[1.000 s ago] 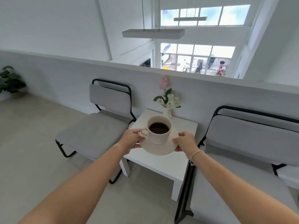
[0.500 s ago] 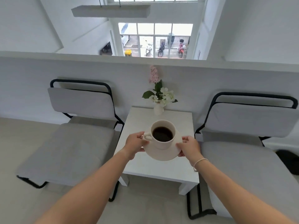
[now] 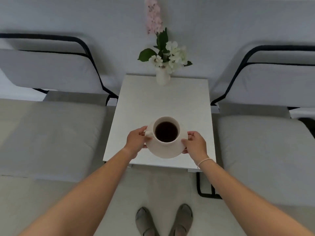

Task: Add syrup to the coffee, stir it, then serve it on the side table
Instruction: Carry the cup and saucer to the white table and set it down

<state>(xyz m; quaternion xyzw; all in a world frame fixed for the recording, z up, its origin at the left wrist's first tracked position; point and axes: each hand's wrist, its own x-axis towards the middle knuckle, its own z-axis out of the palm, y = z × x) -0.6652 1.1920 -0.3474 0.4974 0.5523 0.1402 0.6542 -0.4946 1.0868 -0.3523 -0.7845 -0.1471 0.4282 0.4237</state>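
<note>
A cream cup (image 3: 166, 143) full of dark coffee stands on a cream saucer (image 3: 166, 153), its handle pointing left. My left hand (image 3: 137, 141) grips the saucer's left rim and my right hand (image 3: 194, 144) grips its right rim. Cup and saucer hover over the near half of the white side table (image 3: 162, 103). Whether the saucer touches the tabletop I cannot tell.
A small white vase of white and pink flowers (image 3: 162, 76) stands at the table's far edge against the wall. Grey cushioned chairs with black frames flank the table, one on the left (image 3: 51, 130) and one on the right (image 3: 265, 142). My feet (image 3: 164, 218) are on the floor below.
I have stepped up to the side table and my view has tilted down. Both hands carried the cup and saucer forward over the tabletop.
</note>
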